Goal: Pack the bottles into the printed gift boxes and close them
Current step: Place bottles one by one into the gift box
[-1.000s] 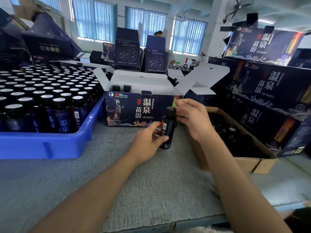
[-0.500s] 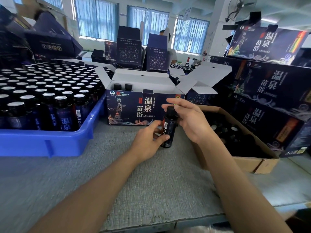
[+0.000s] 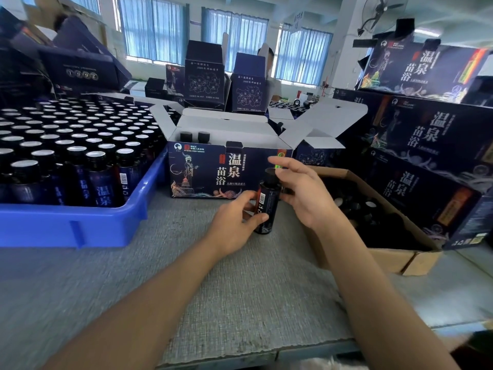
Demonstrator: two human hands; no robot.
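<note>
A small dark bottle [image 3: 266, 206] with a black cap and a barcode label stands almost upright, base on the bench, just in front of the gift box [image 3: 202, 172]. The left hand [image 3: 234, 222] grips its body and the right hand [image 3: 304, 193] holds its cap. The navy gift box, printed with white characters and a figure, has its white-lined flaps spread open. Two black-capped bottles [image 3: 194, 137] stand inside at its left end.

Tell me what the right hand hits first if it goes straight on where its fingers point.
Probably the open gift box, whose printed front lies just past the right hand above the bottle; depth is unclear.
</note>
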